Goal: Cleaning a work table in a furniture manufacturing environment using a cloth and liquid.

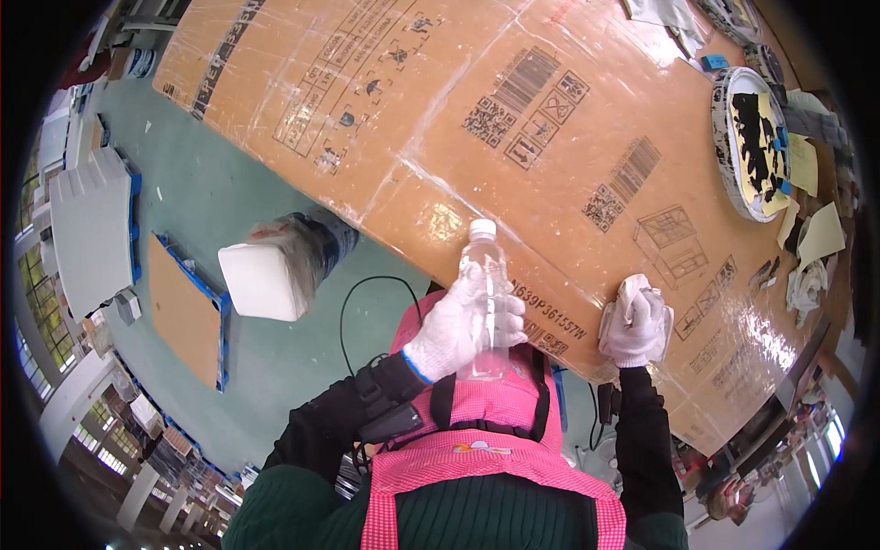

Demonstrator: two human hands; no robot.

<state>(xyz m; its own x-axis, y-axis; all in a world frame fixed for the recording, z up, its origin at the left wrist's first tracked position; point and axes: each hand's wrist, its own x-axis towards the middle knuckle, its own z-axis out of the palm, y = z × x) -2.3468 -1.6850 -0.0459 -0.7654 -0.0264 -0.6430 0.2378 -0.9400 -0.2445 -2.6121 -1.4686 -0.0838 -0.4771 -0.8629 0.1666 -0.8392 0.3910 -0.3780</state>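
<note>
My left hand [456, 327], in a white knit glove, is wrapped round a clear plastic bottle [487, 261] with a white cap. The bottle stands nearly upright in the picture, in front of my pink apron [486, 408], by the near edge of the cardboard tabletop [412, 119]. My right hand [637, 327], also gloved in white, is closed on a bunched white cloth [632, 291] and presses it against the cardboard near that edge. The cardboard is covered with shiny clear film or tape and bears printed symbols and barcodes.
A round tray [722, 137] smeared with black lies at the right, beside yellow sheets [820, 234] and a crumpled white rag [807, 289]. Left of the table stands a white-topped stool [266, 280]. Blue-edged pallets carry a brown board [183, 307] and white panels [92, 229]. A dark cable [344, 312] hangs nearby.
</note>
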